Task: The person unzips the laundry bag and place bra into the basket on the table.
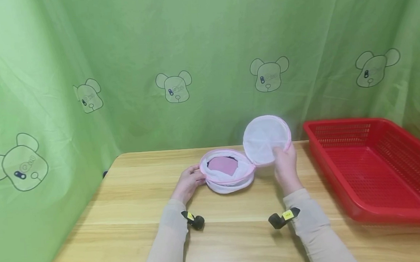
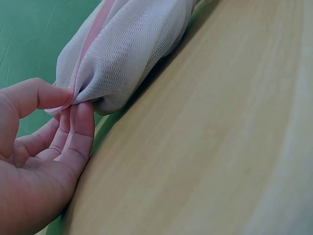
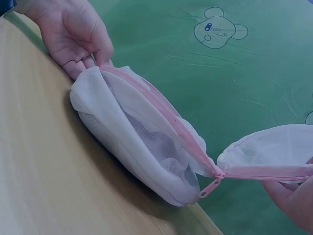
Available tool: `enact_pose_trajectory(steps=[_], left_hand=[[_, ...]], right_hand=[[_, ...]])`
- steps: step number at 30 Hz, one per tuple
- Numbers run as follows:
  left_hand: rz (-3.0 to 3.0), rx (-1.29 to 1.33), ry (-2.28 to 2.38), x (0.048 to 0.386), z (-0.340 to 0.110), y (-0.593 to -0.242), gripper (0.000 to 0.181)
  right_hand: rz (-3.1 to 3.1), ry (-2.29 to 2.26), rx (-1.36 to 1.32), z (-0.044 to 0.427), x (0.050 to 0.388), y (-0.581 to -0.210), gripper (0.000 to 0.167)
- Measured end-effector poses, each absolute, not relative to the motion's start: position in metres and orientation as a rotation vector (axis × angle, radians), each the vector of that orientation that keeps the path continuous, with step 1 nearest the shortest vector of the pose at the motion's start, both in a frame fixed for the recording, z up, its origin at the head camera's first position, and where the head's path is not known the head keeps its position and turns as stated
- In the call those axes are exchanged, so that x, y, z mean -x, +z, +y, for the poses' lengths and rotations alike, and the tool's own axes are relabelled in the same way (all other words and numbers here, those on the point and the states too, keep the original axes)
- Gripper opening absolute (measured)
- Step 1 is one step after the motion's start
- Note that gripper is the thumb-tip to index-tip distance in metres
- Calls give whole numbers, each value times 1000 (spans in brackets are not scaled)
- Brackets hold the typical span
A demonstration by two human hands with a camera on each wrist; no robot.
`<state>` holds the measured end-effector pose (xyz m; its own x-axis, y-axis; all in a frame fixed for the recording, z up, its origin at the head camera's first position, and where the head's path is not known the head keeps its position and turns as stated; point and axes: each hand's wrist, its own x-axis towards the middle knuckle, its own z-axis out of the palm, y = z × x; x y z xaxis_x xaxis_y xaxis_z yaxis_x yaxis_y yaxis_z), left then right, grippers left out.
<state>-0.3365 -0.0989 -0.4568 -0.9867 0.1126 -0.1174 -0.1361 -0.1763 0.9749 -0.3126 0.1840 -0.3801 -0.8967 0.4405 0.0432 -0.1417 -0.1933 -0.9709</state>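
Observation:
A round white mesh laundry bag (image 1: 231, 187) with pink zipper trim sits on the wooden table, its lid (image 1: 261, 138) swung up to the right. Pink and dark fabric (image 1: 223, 165) shows through its opening. At the bag's left rim, my left hand (image 1: 190, 182) pinches the pink edge between thumb and fingers; the left wrist view shows this pinch on the zipper band (image 2: 90, 41). My right hand (image 1: 287, 168) grips the lid's right edge, thumb on its inner face. In the right wrist view the zipper pull (image 3: 210, 187) hangs where lid and bag meet.
A red plastic basket (image 1: 347, 196) with perforated walls stands on the right of the table (image 1: 128, 216). Green curtains (image 1: 204, 35) printed with bear heads hang behind the table and along its sides. Each wrist carries a small black camera (image 1: 198, 222).

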Motion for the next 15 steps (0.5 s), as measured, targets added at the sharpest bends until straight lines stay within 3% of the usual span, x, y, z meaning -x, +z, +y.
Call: enact_pose_trajectory(steps=[15], left_hand=[[1902,-1,2303,334,-99,-455,54]], right_hand=[[-1618,2114,428,198,312,-372,58]])
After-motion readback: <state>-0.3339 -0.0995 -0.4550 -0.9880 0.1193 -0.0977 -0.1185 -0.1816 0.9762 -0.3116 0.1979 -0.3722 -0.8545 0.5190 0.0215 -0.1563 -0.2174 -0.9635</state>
